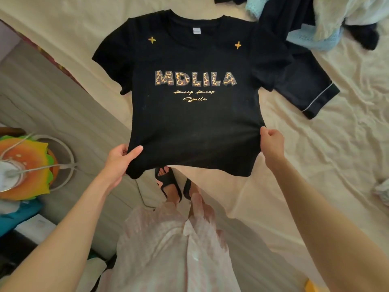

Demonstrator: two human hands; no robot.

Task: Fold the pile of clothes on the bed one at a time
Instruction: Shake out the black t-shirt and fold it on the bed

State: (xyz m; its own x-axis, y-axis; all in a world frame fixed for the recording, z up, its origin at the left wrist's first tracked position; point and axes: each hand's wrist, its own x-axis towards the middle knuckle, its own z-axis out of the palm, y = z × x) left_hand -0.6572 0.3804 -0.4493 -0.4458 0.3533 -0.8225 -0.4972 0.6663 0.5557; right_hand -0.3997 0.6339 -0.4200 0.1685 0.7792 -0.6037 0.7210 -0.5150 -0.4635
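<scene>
A black T-shirt (189, 123) with leopard-print letters and gold script lies spread front side up on the cream bed sheet (315, 165), collar pointing away from me. Its hem hangs over the near bed edge. My left hand (120, 161) grips the hem's left corner, thumb on top of the cloth. My right hand (271, 142) pinches the right side of the shirt near the hem. A dark navy garment with white piping (307, 89) lies partly under the shirt's right sleeve. More clothes are heaped at the far right (328, 24).
The bed's padded side (52, 98) runs down the left. A burger-shaped cushion and a white fan (25, 165) stand at the left on the floor side. My feet in black sandals (170, 184) are beside the bed. A small crumpled cloth (382, 190) lies at the right edge.
</scene>
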